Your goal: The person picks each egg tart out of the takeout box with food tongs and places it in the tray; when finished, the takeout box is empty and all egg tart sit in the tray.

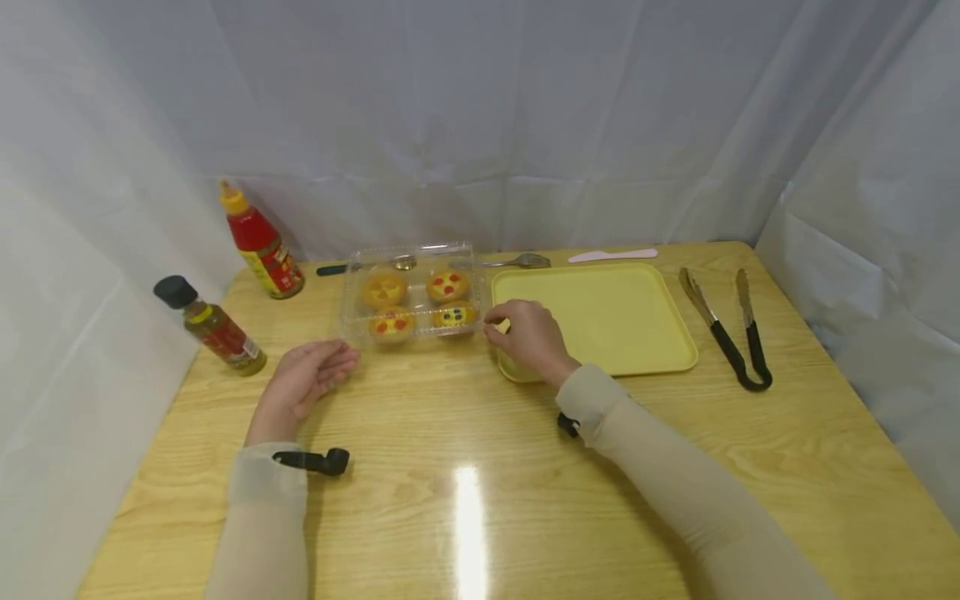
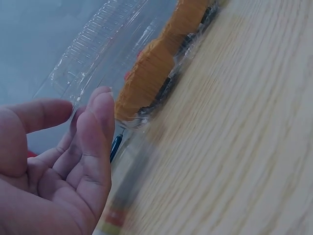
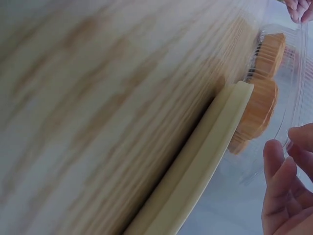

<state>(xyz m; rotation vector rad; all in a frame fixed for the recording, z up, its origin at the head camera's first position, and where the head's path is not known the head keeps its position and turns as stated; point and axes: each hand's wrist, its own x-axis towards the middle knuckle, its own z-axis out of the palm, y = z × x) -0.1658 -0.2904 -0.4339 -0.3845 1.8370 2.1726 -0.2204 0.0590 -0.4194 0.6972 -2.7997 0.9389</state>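
A clear plastic clamshell box [image 1: 420,335] holds several small toy pizzas [image 1: 447,286] with red, yellow and dark toppings. At its front left corner, my left hand [image 1: 306,375] pinches the clear rim between thumb and fingers. The thumb and fingertips [image 2: 101,105] meet at that rim in the left wrist view. My right hand [image 1: 531,335] pinches the front right corner of the rim, above the left end of a yellow tray [image 1: 600,321]. In the right wrist view, the pizzas' orange sides [image 3: 261,105] show through the box. Whether the lid is fully closed I cannot tell.
A red sauce bottle [image 1: 262,246] and a dark-capped bottle [image 1: 217,333] stand at the left. Behind the box and tray lie a fork [image 1: 525,261], a dark-handled utensil [image 1: 332,270] and a pink knife [image 1: 613,256]. Black-handled tongs [image 1: 738,350] lie at the right.
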